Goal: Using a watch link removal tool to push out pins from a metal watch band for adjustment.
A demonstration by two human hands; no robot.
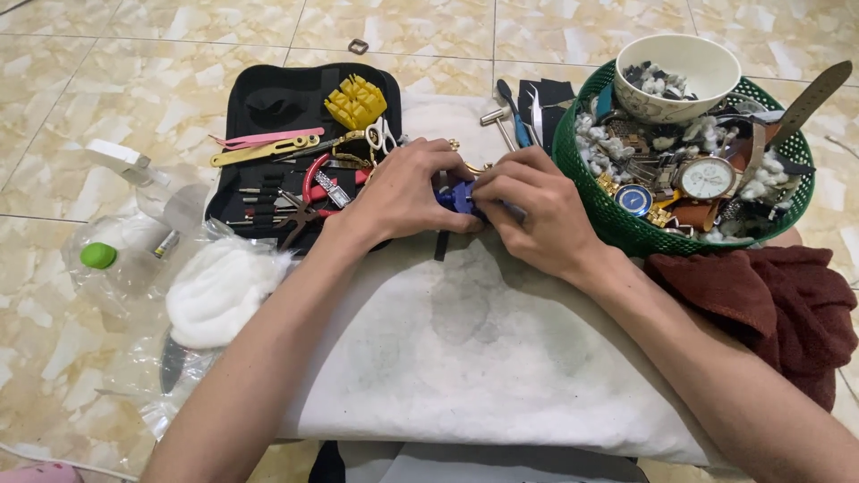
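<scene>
Both of my hands meet over a small blue tool (pixel 460 196) at the far edge of a stained white cloth (pixel 483 358). My left hand (pixel 404 190) curls around its left side, fingers closed on it. From the right, my right hand (pixel 526 211) pinches the same blue piece. A dark strap (pixel 441 243) hangs from under the hands toward me. A gold-coloured part (pixel 472 167) peeks out just beyond the fingers. Most of the blue tool is hidden by my fingers.
An open black tool case (pixel 268 107) with pliers, tweezers and a yellow block lies at the left. A green basket (pixel 626 228) of watches and parts, with a white bowl (pixel 677 64) on it, stands at the right. A dark red cloth (pixel 769 300), cotton wool (pixel 219 291) and plastic bags lie nearby.
</scene>
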